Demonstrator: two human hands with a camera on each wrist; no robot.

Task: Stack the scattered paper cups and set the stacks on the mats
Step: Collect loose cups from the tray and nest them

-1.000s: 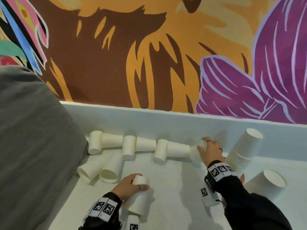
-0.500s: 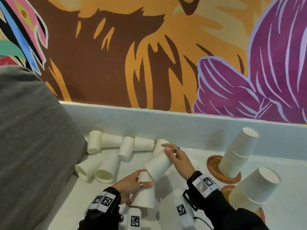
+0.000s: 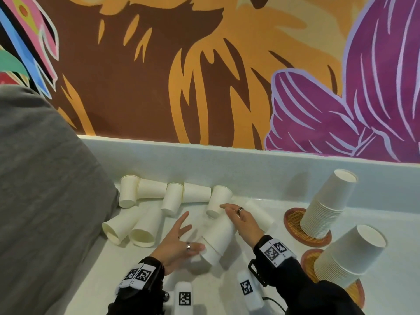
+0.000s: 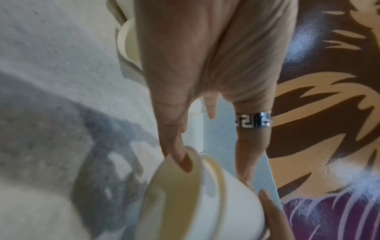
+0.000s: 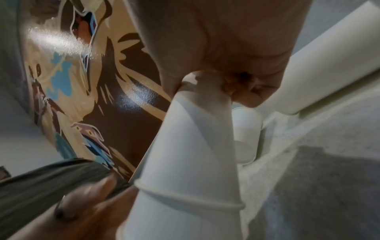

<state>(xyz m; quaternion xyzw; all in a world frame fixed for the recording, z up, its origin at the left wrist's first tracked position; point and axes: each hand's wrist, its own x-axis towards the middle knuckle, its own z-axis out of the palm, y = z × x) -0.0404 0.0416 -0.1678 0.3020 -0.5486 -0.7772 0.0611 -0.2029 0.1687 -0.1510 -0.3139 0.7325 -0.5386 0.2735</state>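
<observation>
Two nested paper cups (image 3: 217,243) lie tilted low at the centre of the pale worktop (image 3: 227,287), one cup pushed onto another. The right hand (image 3: 242,220) wraps the upper cup; the left hand (image 3: 179,242), fingers straight, steadies the rim. Next, probably, seat them fully and fetch another. Loose cups (image 3: 172,196) lie toward 11 o'clock. At 3 o'clock, two tall stacks (image 3: 327,206) lean on woven mats (image 3: 293,218). Nothing stands between

black sleeves (image 3: 302,289), tagged white wristbands (image 3: 276,248), patterned rings (image 4: 253,121)
</observation>
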